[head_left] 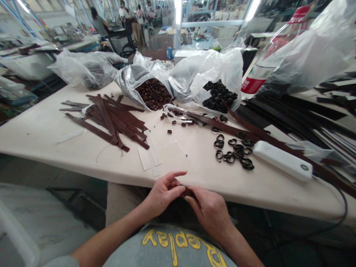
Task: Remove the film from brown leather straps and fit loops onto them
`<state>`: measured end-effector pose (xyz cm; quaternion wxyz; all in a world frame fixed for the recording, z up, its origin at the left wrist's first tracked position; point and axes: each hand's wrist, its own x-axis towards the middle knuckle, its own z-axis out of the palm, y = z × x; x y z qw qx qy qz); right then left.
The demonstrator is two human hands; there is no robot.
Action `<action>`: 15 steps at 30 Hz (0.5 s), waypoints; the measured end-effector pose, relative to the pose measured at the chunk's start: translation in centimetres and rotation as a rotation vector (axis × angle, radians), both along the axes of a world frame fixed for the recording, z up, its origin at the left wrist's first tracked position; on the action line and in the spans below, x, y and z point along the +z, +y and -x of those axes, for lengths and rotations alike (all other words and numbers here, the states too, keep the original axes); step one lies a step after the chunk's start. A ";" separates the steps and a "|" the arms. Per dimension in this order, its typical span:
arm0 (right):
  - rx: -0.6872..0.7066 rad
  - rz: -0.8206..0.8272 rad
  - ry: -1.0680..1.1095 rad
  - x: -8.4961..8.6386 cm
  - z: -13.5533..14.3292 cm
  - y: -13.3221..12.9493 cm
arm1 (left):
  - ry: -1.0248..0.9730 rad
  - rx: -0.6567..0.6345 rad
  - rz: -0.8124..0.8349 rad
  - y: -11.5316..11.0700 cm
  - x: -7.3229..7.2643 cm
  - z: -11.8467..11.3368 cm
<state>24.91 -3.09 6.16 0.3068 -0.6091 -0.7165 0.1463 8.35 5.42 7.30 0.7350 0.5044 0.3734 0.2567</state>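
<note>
My left hand [164,193] and my right hand [211,208] meet at the table's front edge. Between their fingertips is a small dark brown piece [189,192], mostly covered by the fingers; it looks like part of a brown strip or loop. The left thumb presses on its near end while the left index finger stretches out. My right thumb and fingers pinch the other end. Beyond the hands, to the left, lies a pile of brown strips [111,122]. Black loops [236,152] are scattered on the table to the right.
On the tabletop [69,148] stand an open bag of small brown loops [154,92] and a bag of black loops [219,96]. A white power strip [282,159] with a cable, long dark strips [300,115] and a red-labelled bottle [256,78] occupy the right. White paper slips [144,157] lie nearer.
</note>
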 end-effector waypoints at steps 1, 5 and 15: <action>0.000 0.001 0.004 -0.1 0.0 0.0 | 0.008 0.000 -0.010 -0.1 0.1 0.0; 0.018 0.020 0.045 -0.3 0.1 -0.2 | 0.054 -0.008 -0.054 -0.3 0.5 0.1; 0.071 0.073 0.142 -0.6 -0.9 -1.1 | 0.222 -0.337 -0.403 0.9 1.9 1.3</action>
